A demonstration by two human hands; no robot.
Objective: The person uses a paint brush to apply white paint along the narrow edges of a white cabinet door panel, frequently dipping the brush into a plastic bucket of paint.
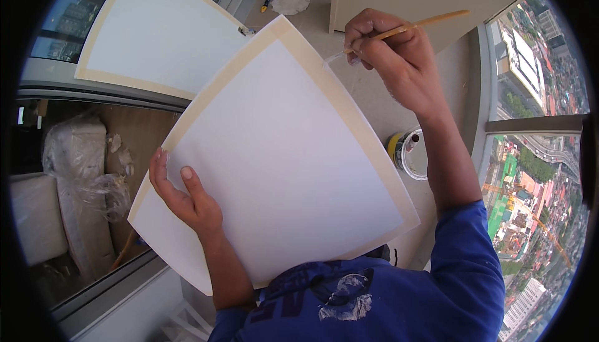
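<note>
Left hand spread, fingers at left edge of white panel, prob steadying; right hand clamped pen-style on paintbrush near upper-right edge, control I guess.

White panel (tan-bordered), set aslant; slim wooden brush at its right edge.

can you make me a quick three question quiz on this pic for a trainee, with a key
1. Which hand holds the thin brush?
2. True or false: the border of the white panel under the left hand is dark red.
3. In the picture, the round can stands: a) left of that panel, b) right of it, c) on it.

Key: 1. right hand; 2. false, it is tan; 3. b.
</note>
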